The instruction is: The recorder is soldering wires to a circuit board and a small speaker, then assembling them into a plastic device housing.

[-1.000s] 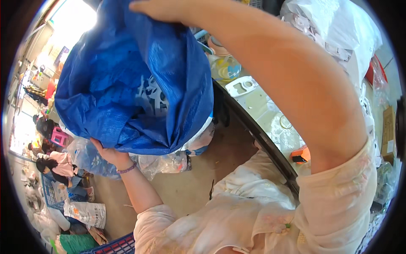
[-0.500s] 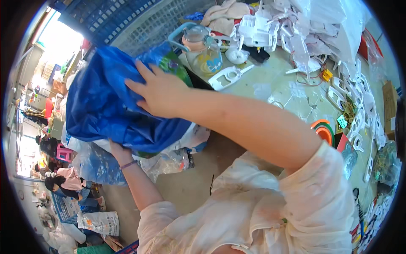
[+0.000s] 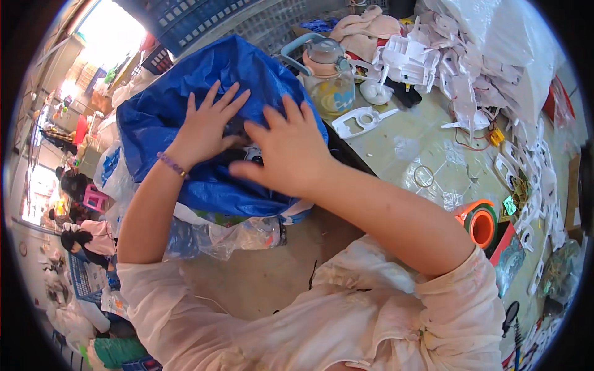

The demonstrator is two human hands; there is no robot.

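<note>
A large blue plastic sack (image 3: 148, 133) lies bunched in front of me, its folded edges gathered round an opening. My left hand (image 3: 204, 130), a beaded bracelet at its wrist, rests on the sack with its fingers spread. To its right, my right hand (image 3: 291, 154) is over the sack's near right part, fingers apart and slightly blurred. Between the two hands, a small black and white thing (image 3: 252, 156) shows in the opening; its kind cannot be made out. Neither hand holds anything that I can see.
Beyond the sack is a blue plastic crate (image 3: 185, 18). On the table at right are a handled drink bottle (image 3: 331, 93), a flat white plastic part (image 3: 364, 122), piled white plastic parts (image 3: 408, 62) and an orange tape roll (image 3: 481, 226). Clear plastic bags (image 3: 241, 238) hang below the sack.
My left hand has come up from under the sack's near side onto its top. My right hand has shifted right and nearer. The sack's folds have opened, showing the small thing inside.
</note>
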